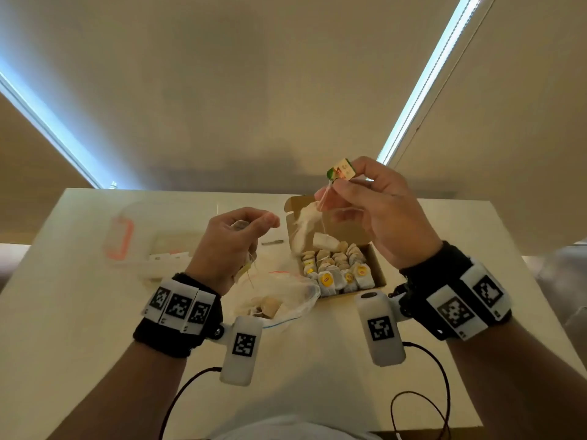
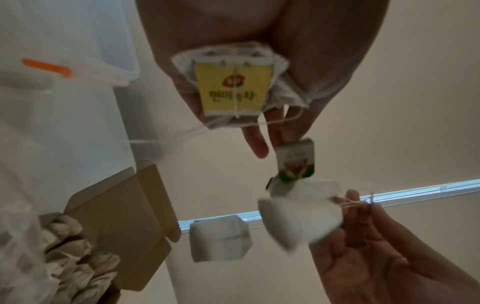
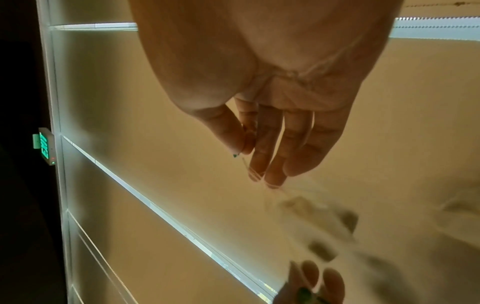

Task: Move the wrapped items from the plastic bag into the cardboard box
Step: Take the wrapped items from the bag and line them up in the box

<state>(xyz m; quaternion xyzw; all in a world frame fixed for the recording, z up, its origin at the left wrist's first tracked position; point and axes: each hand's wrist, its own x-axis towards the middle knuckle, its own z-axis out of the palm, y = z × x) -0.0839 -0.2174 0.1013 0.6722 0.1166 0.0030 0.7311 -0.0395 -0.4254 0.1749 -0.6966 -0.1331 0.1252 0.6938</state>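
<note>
**Tea bags lifted above the box**

We stand at a white table (image 1: 95, 312) before a beige wall crossed by bright light strips. On the table sits the cardboard box (image 1: 378, 268), lid flap up, its inside packed with rows of wrapped tea bags (image 1: 336, 268). Just beside its near left corner lies the plastic bag (image 1: 286, 296), open, with a few wrapped items inside.

Our right hand (image 1: 378, 211) is raised over the box, thumb and forefinger pinching a green and gold paper tag (image 1: 341, 169); white tea bags (image 2: 298, 218) dangle from strings below it (blurred in every view). Our left hand (image 1: 228, 246) hovers above the plastic bag, fingers curled round a tea bag with a yellow label (image 2: 233, 88), strings trailing from it.

A clear plastic container (image 1: 149, 239) with an orange clip stands at the far left of the table.
</note>
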